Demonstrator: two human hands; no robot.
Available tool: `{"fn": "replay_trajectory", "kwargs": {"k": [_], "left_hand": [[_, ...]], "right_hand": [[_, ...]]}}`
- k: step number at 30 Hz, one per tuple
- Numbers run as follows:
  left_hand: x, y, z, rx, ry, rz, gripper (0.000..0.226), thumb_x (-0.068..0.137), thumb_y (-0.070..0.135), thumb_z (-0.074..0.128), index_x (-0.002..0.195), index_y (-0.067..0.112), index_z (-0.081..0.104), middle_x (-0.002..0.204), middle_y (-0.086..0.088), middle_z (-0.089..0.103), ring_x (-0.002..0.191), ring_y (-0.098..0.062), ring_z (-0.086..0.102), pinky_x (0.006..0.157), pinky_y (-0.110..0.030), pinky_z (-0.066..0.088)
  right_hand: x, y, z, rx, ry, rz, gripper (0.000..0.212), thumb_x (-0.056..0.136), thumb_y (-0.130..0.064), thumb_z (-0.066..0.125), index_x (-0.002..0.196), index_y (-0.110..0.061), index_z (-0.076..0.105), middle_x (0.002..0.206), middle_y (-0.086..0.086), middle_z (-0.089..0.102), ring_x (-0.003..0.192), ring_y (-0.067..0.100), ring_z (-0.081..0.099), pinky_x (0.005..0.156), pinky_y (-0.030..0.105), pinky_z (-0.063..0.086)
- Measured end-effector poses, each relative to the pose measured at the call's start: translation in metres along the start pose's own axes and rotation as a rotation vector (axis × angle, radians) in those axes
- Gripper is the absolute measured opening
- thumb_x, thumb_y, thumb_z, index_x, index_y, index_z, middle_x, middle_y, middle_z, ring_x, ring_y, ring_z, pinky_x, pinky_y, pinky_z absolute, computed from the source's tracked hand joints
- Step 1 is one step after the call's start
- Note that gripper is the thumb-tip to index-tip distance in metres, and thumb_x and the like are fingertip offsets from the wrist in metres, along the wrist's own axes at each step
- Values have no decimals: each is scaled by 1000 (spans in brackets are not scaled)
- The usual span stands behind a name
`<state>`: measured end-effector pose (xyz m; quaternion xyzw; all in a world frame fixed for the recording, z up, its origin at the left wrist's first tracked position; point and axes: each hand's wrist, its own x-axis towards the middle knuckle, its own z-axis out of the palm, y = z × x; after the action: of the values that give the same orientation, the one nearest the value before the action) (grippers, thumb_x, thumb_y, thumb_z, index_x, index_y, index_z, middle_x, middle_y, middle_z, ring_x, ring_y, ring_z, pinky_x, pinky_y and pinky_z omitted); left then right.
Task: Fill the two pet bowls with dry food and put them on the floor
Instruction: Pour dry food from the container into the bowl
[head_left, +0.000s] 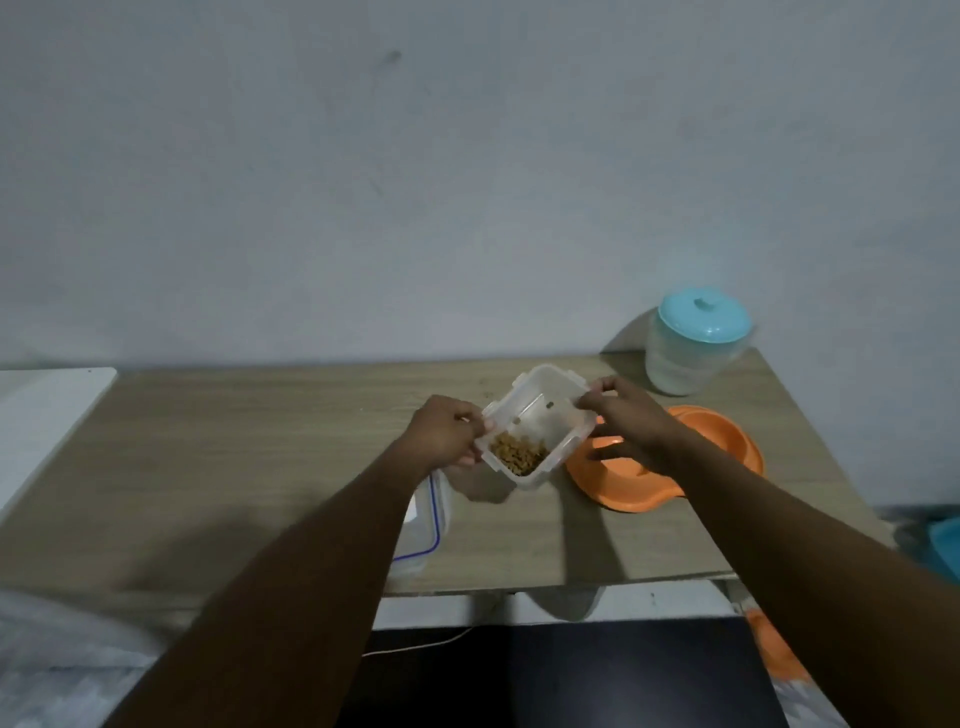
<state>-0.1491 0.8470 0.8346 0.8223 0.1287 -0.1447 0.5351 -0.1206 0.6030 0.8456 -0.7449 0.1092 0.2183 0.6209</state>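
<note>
A clear square plastic container (540, 410) is held above the wooden table, tilted toward me. Brown dry food (519, 453) has gathered in its lower corner. My left hand (447, 431) grips its left rim and my right hand (623, 421) grips its right rim. To the right, an orange double pet bowl (727, 436) lies on the table, partly hidden under my right hand and forearm; I cannot see food in it. The container's clear lid with a blue seal (426, 530) lies on the table under my left forearm.
A clear jar with a turquoise lid (696, 343) stands at the table's back right corner. The wooden table (260, 467) meets a grey wall. A white surface (47, 415) adjoins on the left. A dark panel (571, 675) lies below the front edge.
</note>
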Motion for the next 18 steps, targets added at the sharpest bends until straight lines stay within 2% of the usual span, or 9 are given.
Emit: {"fn": "replay_trajectory", "kwargs": {"k": [2, 4, 6, 8, 10, 12, 15, 16, 18], "left_hand": [[11, 28, 7, 44, -62, 54, 14, 90, 20, 72, 87, 7, 76, 82, -17, 73, 64, -20, 69, 66, -32, 61], [19, 54, 23, 77, -108, 93, 16, 90, 20, 72, 90, 4, 77, 78, -16, 73, 56, -17, 66, 65, -31, 59], [26, 73, 43, 79, -135, 121, 18, 90, 18, 71, 92, 0, 76, 74, -16, 71, 48, -15, 61, 63, -32, 57], [32, 84, 65, 23, -130, 131, 23, 90, 21, 71, 94, -2, 75, 78, -18, 70, 49, -16, 61, 62, -32, 57], [37, 87, 88, -33, -91, 124, 26, 92, 30, 67, 98, 5, 74, 91, -14, 71, 63, -18, 66, 66, -31, 58], [44, 75, 107, 39, -36, 96, 31, 90, 35, 64, 115, 17, 69, 114, -6, 69, 88, -18, 68, 82, -30, 56], [46, 36, 127, 360, -86, 82, 83, 69, 52, 70, 144, 26, 47, 144, -1, 51, 127, -21, 54, 102, -32, 44], [47, 21, 133, 441, -108, 123, 93, 61, 59, 72, 144, 29, 43, 146, -1, 48, 132, -22, 49, 106, -37, 43], [48, -3, 145, 537, -119, 234, 94, 51, 70, 72, 136, 38, 44, 138, 1, 52, 132, -25, 47, 104, -45, 44]], "right_hand": [[-9, -9, -27, 93, -68, 30, 30, 94, -23, 64, 119, -11, 52, 116, 18, 63, 99, 40, 66, 87, 57, 56], [-13, -8, -55, 180, -110, 51, 33, 93, -24, 65, 123, -14, 55, 124, 23, 61, 100, 41, 65, 83, 54, 58], [-15, 0, -81, 244, -102, 58, 42, 91, -27, 66, 130, -16, 53, 128, 26, 60, 99, 40, 66, 82, 51, 59], [-19, 6, -103, 290, -68, 57, 43, 93, -29, 64, 133, -16, 52, 127, 25, 61, 99, 38, 67, 83, 49, 60], [-20, 14, -123, 318, -4, 42, 40, 95, -28, 63, 132, -16, 52, 127, 23, 62, 101, 37, 68, 86, 52, 59], [-22, 20, -139, 291, 103, -10, 39, 95, -27, 65, 130, -17, 52, 127, 20, 62, 105, 37, 68, 89, 58, 57], [-23, 28, -152, 165, 275, -125, 47, 90, -29, 71, 132, -21, 50, 126, 16, 61, 105, 34, 68, 84, 55, 60], [-22, 30, -153, 95, 314, -168, 52, 88, -30, 74, 134, -23, 49, 127, 14, 59, 106, 33, 66, 82, 52, 61], [-23, 31, -149, -61, 360, -257, 60, 84, -37, 77, 135, -29, 46, 128, 9, 56, 110, 29, 63, 81, 49, 62]]}}
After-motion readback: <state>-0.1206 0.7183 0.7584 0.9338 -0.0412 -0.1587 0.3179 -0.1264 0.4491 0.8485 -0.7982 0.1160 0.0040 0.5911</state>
